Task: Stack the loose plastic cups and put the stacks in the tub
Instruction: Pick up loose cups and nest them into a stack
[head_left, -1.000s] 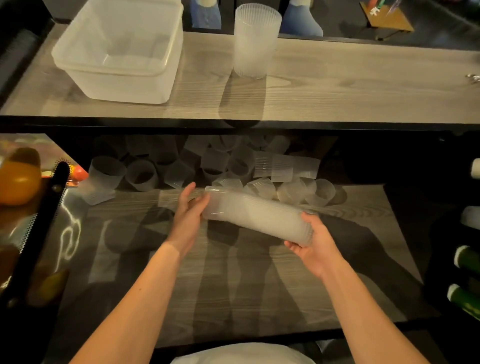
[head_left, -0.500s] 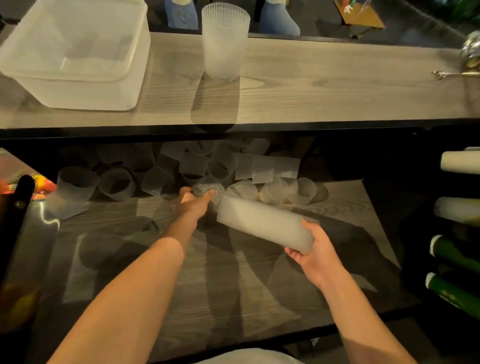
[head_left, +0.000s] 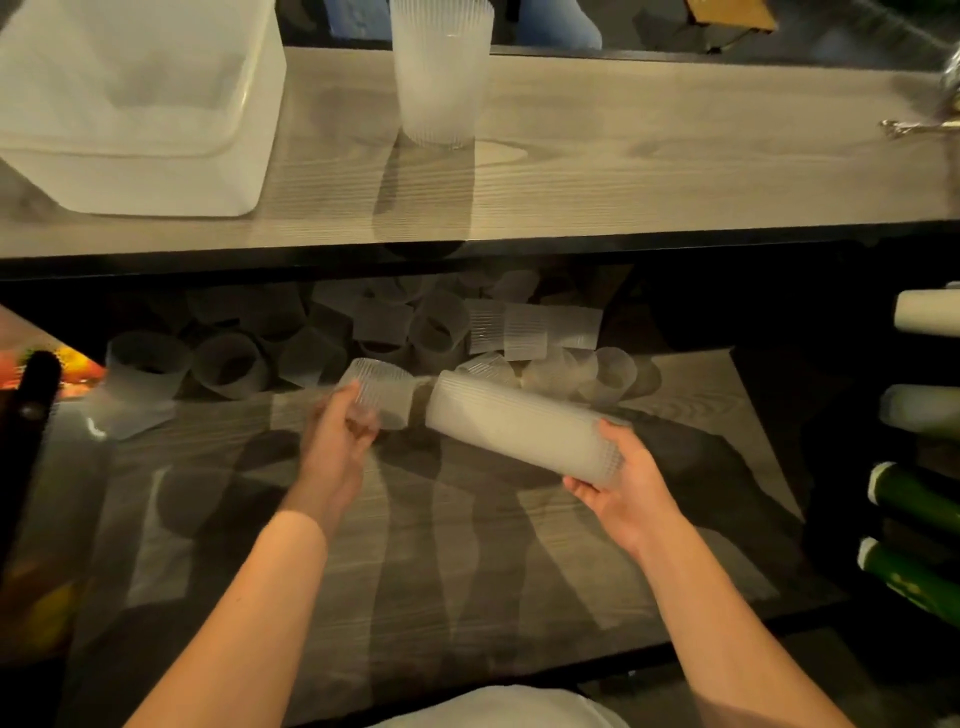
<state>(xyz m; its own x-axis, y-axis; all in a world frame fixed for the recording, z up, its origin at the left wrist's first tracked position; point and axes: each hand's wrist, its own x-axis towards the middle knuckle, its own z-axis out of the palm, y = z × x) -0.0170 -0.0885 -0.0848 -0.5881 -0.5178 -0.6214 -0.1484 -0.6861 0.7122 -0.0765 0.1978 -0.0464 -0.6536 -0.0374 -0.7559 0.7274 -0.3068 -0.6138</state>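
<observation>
the right hand (head_left: 626, 491) grips the stack (head_left: 519, 426) by its near end, long axis slanting up-left toward the left hand (head_left: 337, 441), which pinches a single cup (head_left: 382, 389) just off the stack's far end; tub (head_left: 140, 109) well beyond.

Readable text: none anywhere in view.
Cups and tub: frosted plastic, no print or label showing.
Bottles at right: too dark and blurred to make out any lettering.
</observation>
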